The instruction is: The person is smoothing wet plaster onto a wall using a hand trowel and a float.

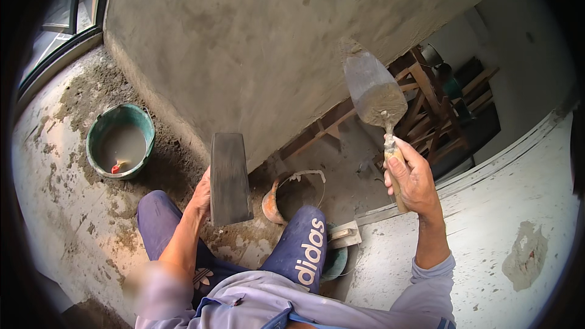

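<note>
My right hand (412,173) is closed round the wooden handle of a trowel (369,76), raised at the right with its blade pointing up and away. Wet grey mortar (382,101) sits on the blade near the handle. My left hand (203,194) grips a dark rectangular plastering float (230,180) from its far side, so most of the fingers are hidden behind it. The float's flat face is turned up toward me. Beyond both tools rises a wall (244,42) coated in damp grey plaster; the trowel tip overlaps it in view, and I cannot tell whether they touch.
A green bucket (92,146) of greyish water with a small red-handled thing stands left. Between my knees and the wall is an orange-rimmed bucket (272,202). A float with a pale handle (346,233) lies by my right knee. Timber pieces (426,85) pile up lower down at right.
</note>
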The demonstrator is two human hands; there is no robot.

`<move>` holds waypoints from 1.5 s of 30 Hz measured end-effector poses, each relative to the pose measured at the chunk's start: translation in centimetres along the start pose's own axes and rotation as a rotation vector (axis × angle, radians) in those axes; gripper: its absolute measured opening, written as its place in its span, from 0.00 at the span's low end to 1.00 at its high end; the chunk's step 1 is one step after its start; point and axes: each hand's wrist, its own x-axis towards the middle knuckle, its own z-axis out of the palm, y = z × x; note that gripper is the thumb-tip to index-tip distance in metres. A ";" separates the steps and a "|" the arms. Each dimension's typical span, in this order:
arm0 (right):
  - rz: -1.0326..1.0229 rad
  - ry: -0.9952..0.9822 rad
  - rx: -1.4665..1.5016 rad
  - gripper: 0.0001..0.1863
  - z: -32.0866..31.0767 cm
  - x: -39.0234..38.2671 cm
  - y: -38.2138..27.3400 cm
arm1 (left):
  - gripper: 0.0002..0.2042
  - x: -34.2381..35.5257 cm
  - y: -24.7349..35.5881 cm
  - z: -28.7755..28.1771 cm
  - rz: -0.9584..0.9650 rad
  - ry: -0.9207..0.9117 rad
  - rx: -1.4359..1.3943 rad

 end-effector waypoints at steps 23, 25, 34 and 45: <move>-0.239 0.328 -0.033 0.25 -1.4 1.6 -1.1 | 0.31 0.2 7.2 6.8 0.575 -0.020 0.603; -0.297 0.379 0.148 0.29 -1.7 -0.2 0.9 | 0.27 1.8 11.6 13.4 1.028 -0.043 1.060; 0.258 0.624 0.767 0.21 11.2 -8.8 18.7 | 0.24 11.1 19.0 33.5 1.695 -0.022 1.751; 0.403 0.350 1.001 0.16 21.2 -11.8 22.9 | 0.28 1.9 8.9 16.0 0.765 -0.077 2.126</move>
